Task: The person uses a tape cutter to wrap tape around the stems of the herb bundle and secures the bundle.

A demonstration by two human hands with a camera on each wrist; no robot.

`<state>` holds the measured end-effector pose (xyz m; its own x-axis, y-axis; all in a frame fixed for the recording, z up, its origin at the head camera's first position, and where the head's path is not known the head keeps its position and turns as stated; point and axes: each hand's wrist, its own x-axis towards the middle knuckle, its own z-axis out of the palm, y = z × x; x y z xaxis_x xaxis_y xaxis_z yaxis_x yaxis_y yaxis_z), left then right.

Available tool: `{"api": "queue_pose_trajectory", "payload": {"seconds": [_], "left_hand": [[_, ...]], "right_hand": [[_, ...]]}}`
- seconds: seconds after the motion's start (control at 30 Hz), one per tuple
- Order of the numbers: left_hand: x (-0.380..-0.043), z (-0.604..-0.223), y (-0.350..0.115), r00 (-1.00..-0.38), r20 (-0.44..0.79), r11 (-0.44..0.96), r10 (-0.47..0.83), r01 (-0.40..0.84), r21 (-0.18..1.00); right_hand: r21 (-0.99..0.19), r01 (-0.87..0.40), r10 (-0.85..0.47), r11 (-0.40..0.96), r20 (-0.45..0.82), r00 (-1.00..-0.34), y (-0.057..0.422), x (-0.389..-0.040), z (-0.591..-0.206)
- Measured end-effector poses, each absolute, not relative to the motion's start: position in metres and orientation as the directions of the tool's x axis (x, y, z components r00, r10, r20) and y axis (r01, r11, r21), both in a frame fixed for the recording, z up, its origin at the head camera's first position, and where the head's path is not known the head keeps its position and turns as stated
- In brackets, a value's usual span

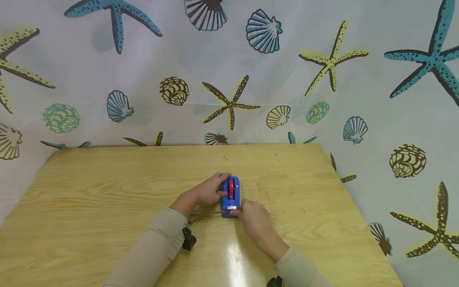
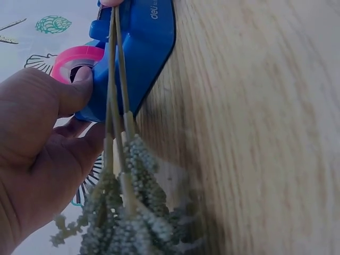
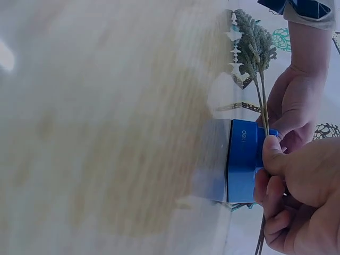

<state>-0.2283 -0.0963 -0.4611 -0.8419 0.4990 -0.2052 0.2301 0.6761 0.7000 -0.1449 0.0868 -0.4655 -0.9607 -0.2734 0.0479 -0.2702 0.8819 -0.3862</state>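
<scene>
A blue tape dispenser (image 1: 225, 202) with a pink-cored tape roll (image 1: 231, 188) stands on the table, its cutter end toward me. My left hand (image 1: 208, 191) grips the dispenser's left side, thumb beside the roll in the left wrist view. Between thumb and fingers, my right hand (image 1: 256, 221) pinches the thin stems (image 3: 263, 101) of a small bunch of artificial-looking sprigs right at the dispenser's front end. Grey-green beaded heads (image 2: 125, 223) point left, below my left wrist. Bare stem ends (image 3: 260, 236) stick out past the right hand. The tape's free end is mostly hidden by the right fingers.
The wood-grain table (image 1: 107, 191) reaches out on all sides of the dispenser. White cloth (image 1: 143, 71) printed with starfish and shells hangs behind the table and along its right side. A dark wrist camera (image 1: 188, 239) is strapped at the left sleeve.
</scene>
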Motion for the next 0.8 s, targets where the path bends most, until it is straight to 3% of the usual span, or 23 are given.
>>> {"api": "queue_pose_trajectory", "payload": {"seconds": [0.33,0.63,0.8], "left_hand": [[-0.219,-0.468,-0.092,-0.871,-0.183,0.645,0.455,0.181,0.743],[-0.172,-0.461,-0.081,-0.961,-0.073,0.847,0.268,0.199,0.493],[-0.153,-0.463,-0.084,-0.962,-0.085,0.854,0.26,0.188,0.486]], "right_hand": [[-0.533,-0.233,-0.285,0.814,-0.016,-0.958,0.099,-0.148,-0.476],[-0.554,-0.274,-0.378,0.786,-0.079,-0.922,0.106,-0.15,-0.469],[-0.546,-0.291,-0.403,0.785,-0.095,-0.91,0.105,-0.149,-0.467]]}}
